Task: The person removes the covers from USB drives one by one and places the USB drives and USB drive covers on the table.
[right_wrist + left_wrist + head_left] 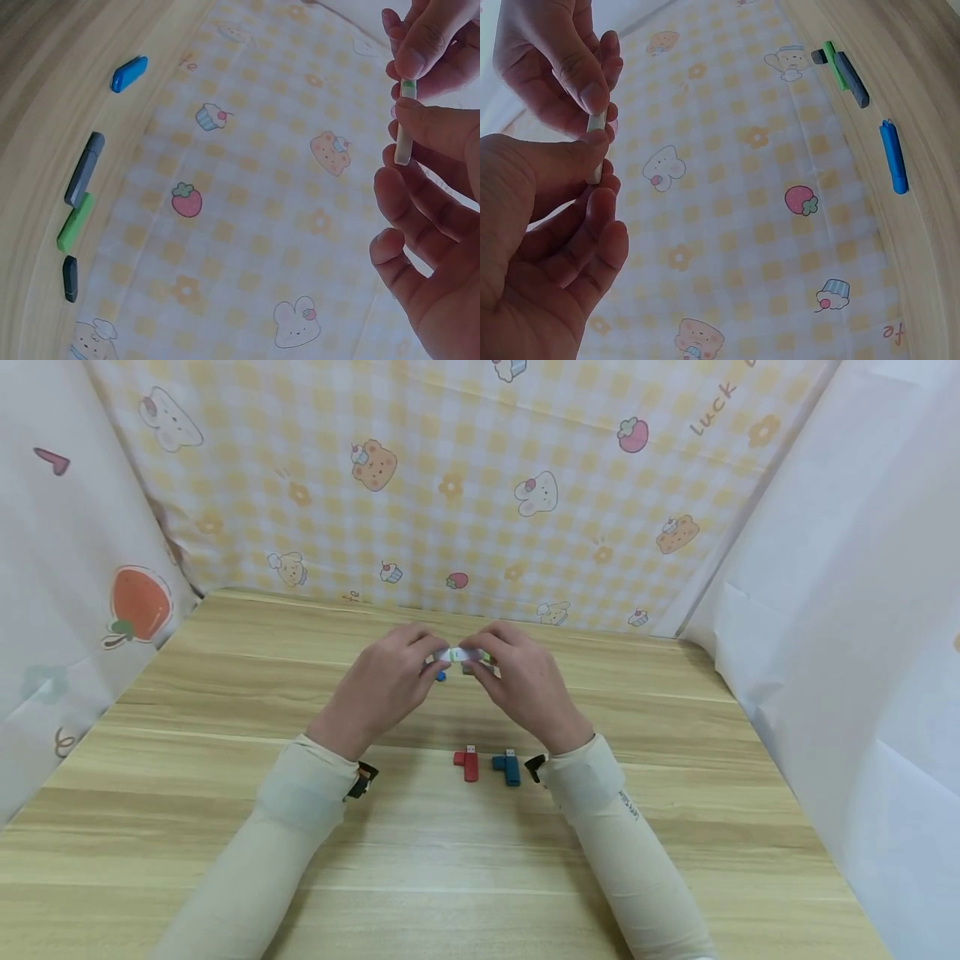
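Above the table, my left hand [382, 678] and right hand [527, 682] meet at a slim white stick [459, 655] with a green band, which looks like a USB stick. Each hand pinches one end between thumb and fingers. In the right wrist view, the white end [403, 146] shows between the right fingers, with the green band near the left thumb. Fingers hide much of it. Nearer me on the table lie a red USB stick [471, 767] with its red cap [458, 758], and a teal USB stick [512, 771] with its teal cap [498, 762].
Behind the hands, a blue stick [894, 157], a dark grey stick [84, 169], a green piece [74, 222] and a small black piece [70, 279] lie on the wooden table [420, 877]. A patterned curtain [450, 518] stands along the table's back edge, and white cloth [847, 652] hangs at the right.
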Available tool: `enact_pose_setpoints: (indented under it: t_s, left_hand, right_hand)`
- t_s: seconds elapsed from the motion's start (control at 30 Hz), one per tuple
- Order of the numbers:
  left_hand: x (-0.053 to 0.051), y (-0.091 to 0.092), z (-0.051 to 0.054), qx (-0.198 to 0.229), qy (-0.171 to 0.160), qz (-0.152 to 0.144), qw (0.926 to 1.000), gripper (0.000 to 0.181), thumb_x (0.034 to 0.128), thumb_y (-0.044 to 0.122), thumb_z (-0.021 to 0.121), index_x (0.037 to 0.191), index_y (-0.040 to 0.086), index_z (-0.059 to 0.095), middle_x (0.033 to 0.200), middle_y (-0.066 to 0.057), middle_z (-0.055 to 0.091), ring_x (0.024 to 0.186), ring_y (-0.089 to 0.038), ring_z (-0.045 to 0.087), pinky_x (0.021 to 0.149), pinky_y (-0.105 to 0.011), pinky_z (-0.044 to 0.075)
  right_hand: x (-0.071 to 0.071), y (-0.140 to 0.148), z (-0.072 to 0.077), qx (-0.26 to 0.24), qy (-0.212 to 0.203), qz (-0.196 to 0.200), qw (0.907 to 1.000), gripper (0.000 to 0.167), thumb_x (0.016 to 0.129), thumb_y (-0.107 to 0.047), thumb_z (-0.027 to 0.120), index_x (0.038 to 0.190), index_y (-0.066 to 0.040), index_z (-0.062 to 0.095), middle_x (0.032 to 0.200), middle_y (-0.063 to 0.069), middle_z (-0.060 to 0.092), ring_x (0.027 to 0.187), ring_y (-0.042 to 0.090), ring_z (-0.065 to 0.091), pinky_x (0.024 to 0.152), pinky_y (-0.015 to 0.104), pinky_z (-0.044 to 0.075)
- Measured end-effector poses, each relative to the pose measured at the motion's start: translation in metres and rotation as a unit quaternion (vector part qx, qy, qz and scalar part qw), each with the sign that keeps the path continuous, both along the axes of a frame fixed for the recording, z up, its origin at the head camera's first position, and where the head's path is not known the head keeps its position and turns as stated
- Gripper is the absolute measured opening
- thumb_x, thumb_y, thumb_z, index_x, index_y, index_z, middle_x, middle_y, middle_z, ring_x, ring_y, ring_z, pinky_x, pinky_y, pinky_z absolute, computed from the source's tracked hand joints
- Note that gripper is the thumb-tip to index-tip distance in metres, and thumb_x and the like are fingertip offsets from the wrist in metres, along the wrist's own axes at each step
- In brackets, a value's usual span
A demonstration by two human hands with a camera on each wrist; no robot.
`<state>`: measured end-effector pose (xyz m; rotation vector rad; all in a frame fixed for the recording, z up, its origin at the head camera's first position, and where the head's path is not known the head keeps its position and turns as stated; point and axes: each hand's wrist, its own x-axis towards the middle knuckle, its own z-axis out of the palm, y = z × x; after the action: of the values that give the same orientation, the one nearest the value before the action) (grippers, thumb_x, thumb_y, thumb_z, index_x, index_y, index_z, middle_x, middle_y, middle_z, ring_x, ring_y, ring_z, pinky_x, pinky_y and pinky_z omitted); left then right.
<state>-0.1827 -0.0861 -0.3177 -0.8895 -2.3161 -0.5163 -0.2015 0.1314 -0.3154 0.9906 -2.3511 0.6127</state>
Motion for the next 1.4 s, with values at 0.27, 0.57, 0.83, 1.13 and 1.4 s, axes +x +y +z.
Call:
enact_pose_setpoints:
  t_s: [0.27,0.57,0.83,1.13,1.4]
  left_hand:
    - [0.0002,-0.0001,-0.0003,0.025,-0.017,-0.004,0.9995,0.017,0.0998,0.007,0.078,0.110,-0.007,0.078,0.106,-0.019,0.076,0.087,-0.029,0.073,0.078,-0.037,0.067]
    - [0.0002,-0.0022,0.0012,0.021,-0.022,-0.020,0.9993,0.016,0.0996,0.006,0.078,0.110,-0.007,0.079,0.106,-0.018,0.076,0.091,-0.029,0.075,0.083,-0.037,0.068]
    - [-0.0003,-0.0036,0.0024,0.015,-0.022,-0.031,0.9992,0.015,0.0995,0.004,0.077,0.109,-0.006,0.079,0.106,-0.018,0.076,0.096,-0.031,0.076,0.087,-0.038,0.067]
    - [0.0005,-0.0022,0.0035,0.024,-0.028,-0.033,0.9988,0.016,0.0979,0.004,0.079,0.110,-0.007,0.079,0.107,-0.019,0.077,0.096,-0.031,0.076,0.086,-0.038,0.068]
    - [0.0017,-0.0010,0.0042,0.037,-0.054,-0.018,0.9977,0.020,0.0980,0.005,0.079,0.113,-0.007,0.079,0.108,-0.019,0.077,0.089,-0.028,0.076,0.080,-0.037,0.068]
  right_hand:
    - [0.0002,-0.0006,-0.0005,0.006,0.000,-0.001,1.0000,0.017,0.097,-0.013,0.082,0.113,-0.005,0.080,0.109,0.009,0.072,0.086,0.022,0.071,0.071,0.027,0.063]
    - [-0.0005,0.0009,0.0008,0.014,0.006,0.000,0.9999,0.018,0.096,-0.015,0.084,0.112,-0.007,0.080,0.109,0.008,0.073,0.089,0.021,0.071,0.073,0.031,0.063]
    - [-0.0022,0.0035,0.0015,0.015,0.012,0.004,0.9998,0.018,0.095,-0.015,0.085,0.111,-0.008,0.081,0.108,0.007,0.075,0.091,0.023,0.072,0.074,0.032,0.062]
    - [-0.0028,0.0064,0.0028,0.013,0.011,0.005,0.9998,0.019,0.095,-0.017,0.084,0.112,-0.008,0.081,0.110,0.006,0.076,0.093,0.020,0.071,0.075,0.031,0.061]
    - [-0.0022,0.0065,0.0042,0.016,0.005,0.002,0.9999,0.019,0.095,-0.017,0.085,0.112,-0.008,0.081,0.110,0.006,0.077,0.092,0.020,0.071,0.077,0.032,0.062]
